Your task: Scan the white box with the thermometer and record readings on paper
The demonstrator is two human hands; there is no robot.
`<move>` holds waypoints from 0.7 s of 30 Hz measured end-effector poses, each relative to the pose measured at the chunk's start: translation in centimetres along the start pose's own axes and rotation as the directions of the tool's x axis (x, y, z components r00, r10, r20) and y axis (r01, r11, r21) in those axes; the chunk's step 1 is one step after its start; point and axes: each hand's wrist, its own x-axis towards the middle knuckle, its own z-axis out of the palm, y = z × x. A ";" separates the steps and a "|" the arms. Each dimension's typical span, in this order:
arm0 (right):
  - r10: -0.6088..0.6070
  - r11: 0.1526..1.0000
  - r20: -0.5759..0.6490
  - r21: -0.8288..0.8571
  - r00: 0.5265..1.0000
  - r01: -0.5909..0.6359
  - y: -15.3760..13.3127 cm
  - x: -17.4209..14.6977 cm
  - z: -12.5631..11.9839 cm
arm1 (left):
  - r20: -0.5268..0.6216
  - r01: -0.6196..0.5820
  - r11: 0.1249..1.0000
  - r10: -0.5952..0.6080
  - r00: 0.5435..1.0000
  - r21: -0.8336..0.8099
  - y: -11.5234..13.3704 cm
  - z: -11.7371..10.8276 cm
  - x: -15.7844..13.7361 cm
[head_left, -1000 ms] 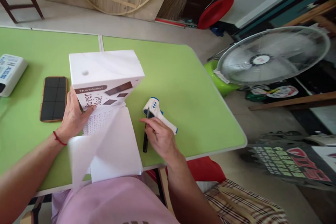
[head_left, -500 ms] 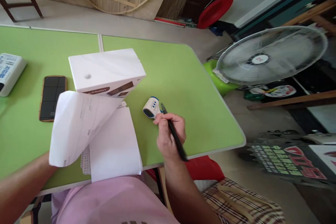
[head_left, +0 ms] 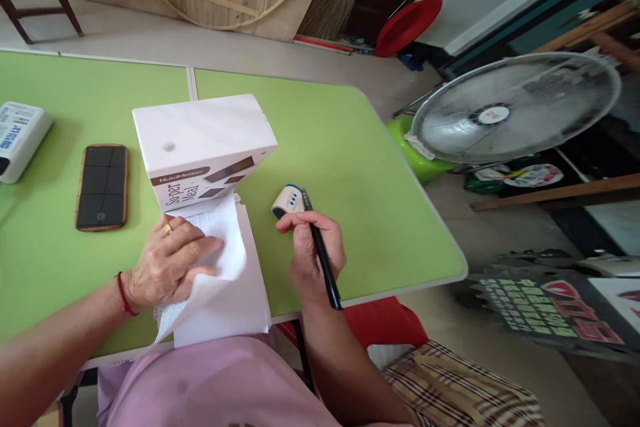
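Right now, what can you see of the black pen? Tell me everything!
The black pen is long, slim and glossy, like plastic, with a greyish far end. The right hand grips it tilted, both ends sticking out. The far end appears beside the white thermometer; whether they touch is unclear.

pale-rimmed green table [head_left: 390, 213]. paper stack [head_left: 243, 310] at near edge; white box [head_left: 205, 128] beyond it, toward far edge. phone [head_left: 102, 187] left of box, white device [head_left: 25, 137] farther left. white-blue handheld device [head_left: 289, 200] between paper stack and right edge, partly hidden.
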 end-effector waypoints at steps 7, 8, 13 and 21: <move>-0.025 0.979 0.232 0.201 0.972 -0.022 -0.3 4.3 1.3 | 0.302 -0.151 0.989 0.142 0.943 0.007 1.3 0.8 0.5; -0.037 0.977 0.272 0.210 0.962 -0.022 -0.1 5.1 1.8 | 0.329 -0.146 0.989 0.135 0.935 0.010 1.4 1.1 0.4; -0.081 0.937 0.407 0.342 0.910 -0.070 1.6 8.1 5.7 | 0.416 -0.122 0.992 0.107 0.903 0.009 1.5 2.2 -0.6; -0.081 0.869 0.524 0.454 0.848 -0.198 3.9 9.7 8.6 | 0.566 -0.092 0.991 0.022 0.824 0.097 1.7 2.4 -0.8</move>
